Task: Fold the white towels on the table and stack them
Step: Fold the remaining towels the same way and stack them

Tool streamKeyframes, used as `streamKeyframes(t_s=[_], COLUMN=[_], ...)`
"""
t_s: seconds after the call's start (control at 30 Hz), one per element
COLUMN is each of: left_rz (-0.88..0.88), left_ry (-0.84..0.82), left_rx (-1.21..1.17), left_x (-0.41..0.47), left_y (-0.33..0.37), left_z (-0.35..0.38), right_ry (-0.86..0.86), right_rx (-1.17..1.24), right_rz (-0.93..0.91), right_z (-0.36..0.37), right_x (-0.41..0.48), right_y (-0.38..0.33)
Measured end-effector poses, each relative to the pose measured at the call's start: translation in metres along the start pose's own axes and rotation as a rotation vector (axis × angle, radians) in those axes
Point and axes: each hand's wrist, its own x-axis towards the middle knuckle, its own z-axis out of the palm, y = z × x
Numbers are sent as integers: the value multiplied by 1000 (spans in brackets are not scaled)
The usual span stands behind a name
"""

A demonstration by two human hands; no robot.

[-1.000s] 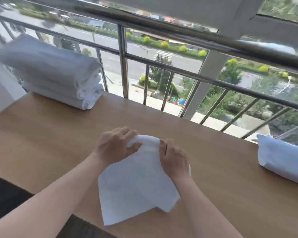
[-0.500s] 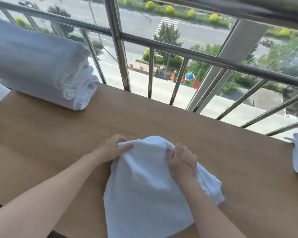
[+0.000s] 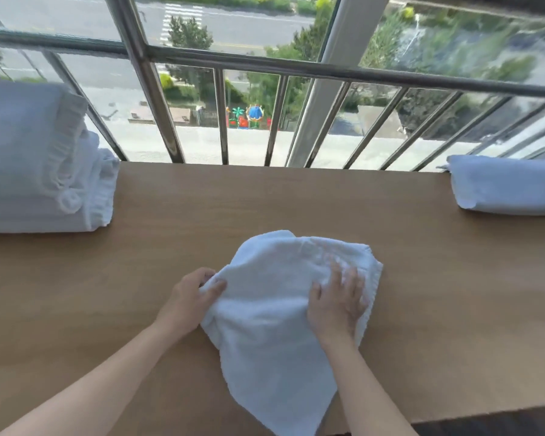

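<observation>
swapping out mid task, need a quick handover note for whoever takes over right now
Left hand pinches the left edge of the middle towel.
Right hand lies flat on top of it, fingers spread.
The middle towel is on the table, only partly folded and rumpled.
Done: folded stack at far left.
Left: finish this fold, add it to the stack, then probably the right towel at far right.

A rumpled white towel [image 3: 274, 325] lies mid-tabletop, its corner overhanging the near edge; a folded stack [image 3: 35, 171] sits far left, another folded towel [image 3: 510, 184] far right.
</observation>
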Motion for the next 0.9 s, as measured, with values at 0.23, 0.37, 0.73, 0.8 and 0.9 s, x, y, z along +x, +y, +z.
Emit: streamKeyframes(t_s=[0.23, 0.37, 0.73, 0.8, 0.9], left_rz=[78, 29, 200, 303, 203], left_ry=[-29, 74, 180, 233, -85], left_rx=[11, -17, 112, 125, -196], left_x=[-13, -14, -8, -4, 5], left_y=[7, 13, 70, 90, 129], left_z=[22, 42, 112, 116, 123], right_ry=[60, 168, 467, 451, 384], right_rx=[187, 292, 350, 391, 545], right_rz=[114, 34, -309, -401, -549], right_z=[2, -10, -72, -73, -68], right_x=[-23, -14, 22, 20, 8], right_y=[2, 10, 38, 32, 25])
